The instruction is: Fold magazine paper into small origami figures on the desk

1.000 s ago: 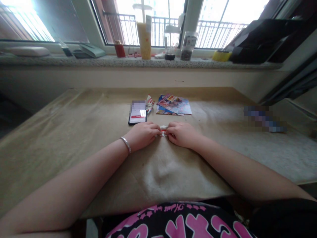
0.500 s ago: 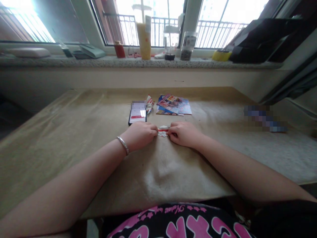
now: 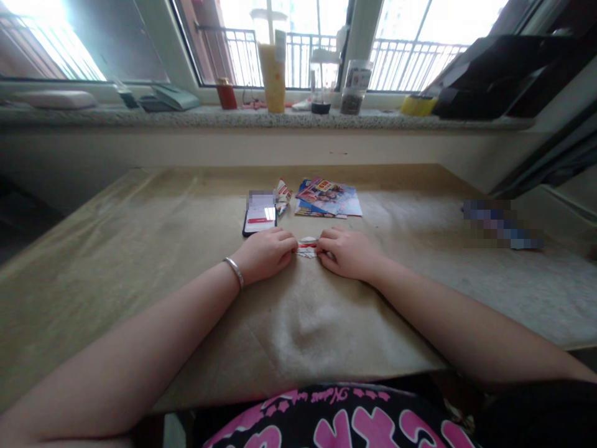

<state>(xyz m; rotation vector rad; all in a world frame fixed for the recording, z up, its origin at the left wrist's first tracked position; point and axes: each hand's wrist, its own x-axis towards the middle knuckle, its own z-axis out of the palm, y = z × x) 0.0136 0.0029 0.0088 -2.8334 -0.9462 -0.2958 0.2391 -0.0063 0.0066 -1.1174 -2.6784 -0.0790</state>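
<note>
A small folded piece of white and red paper lies on the brown paper-covered table. My left hand, with a silver bracelet on its wrist, pinches the paper's left end with curled fingers. My right hand pinches its right end, fingers curled too. Both hands rest on the table, close together, with the paper between them. Most of the paper is hidden by my fingers.
Just beyond my hands lie a phone with a lit screen, a crumpled folded paper and a stack of colourful printed sheets. A blurred object lies at the right. The windowsill holds a tall drink cup, jars and cases.
My hands have drawn slightly apart, so a little more of the folded paper shows between them. Nothing else on the table moved.
</note>
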